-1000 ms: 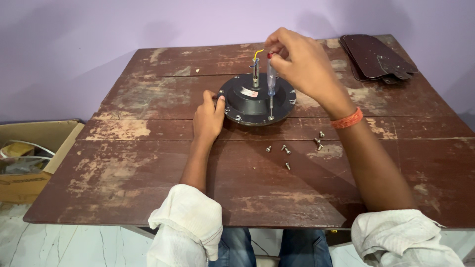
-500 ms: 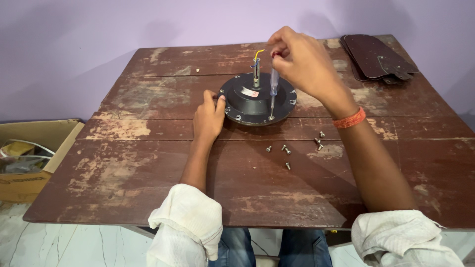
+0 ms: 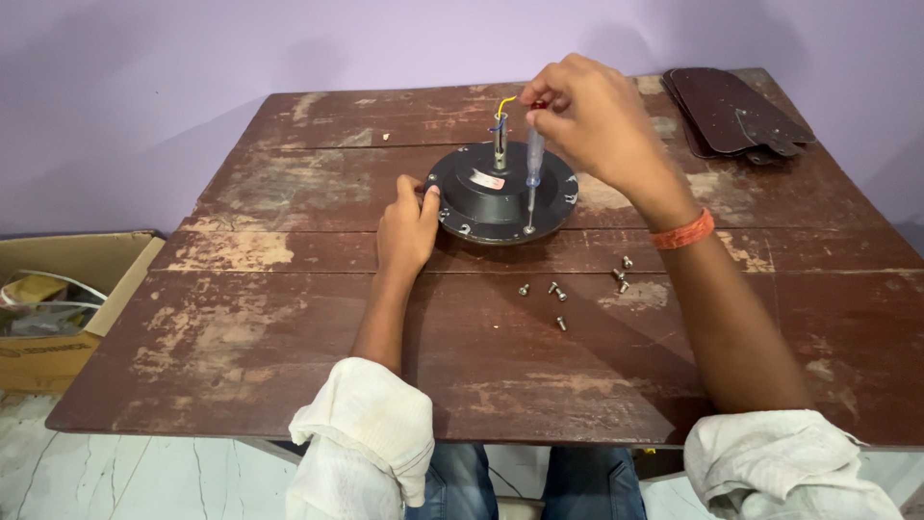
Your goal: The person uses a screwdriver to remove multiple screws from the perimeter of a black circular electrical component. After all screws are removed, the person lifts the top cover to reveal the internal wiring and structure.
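Motor (image 3: 500, 197) on counter (image 3: 289, 318): our left hand (image 3: 406, 229) grips its rim; our right hand (image 3: 592, 120) holds screwdriver (image 3: 532, 173) upright; screws (image 3: 556, 291) nearby.

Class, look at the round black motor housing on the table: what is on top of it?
On the motor housing stand a central shaft with a yellow wire and a screwdriver held upright by the right hand. Its underside is hidden.

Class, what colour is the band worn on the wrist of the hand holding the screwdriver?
Orange; the wristband on the right hand shows best in the head view.
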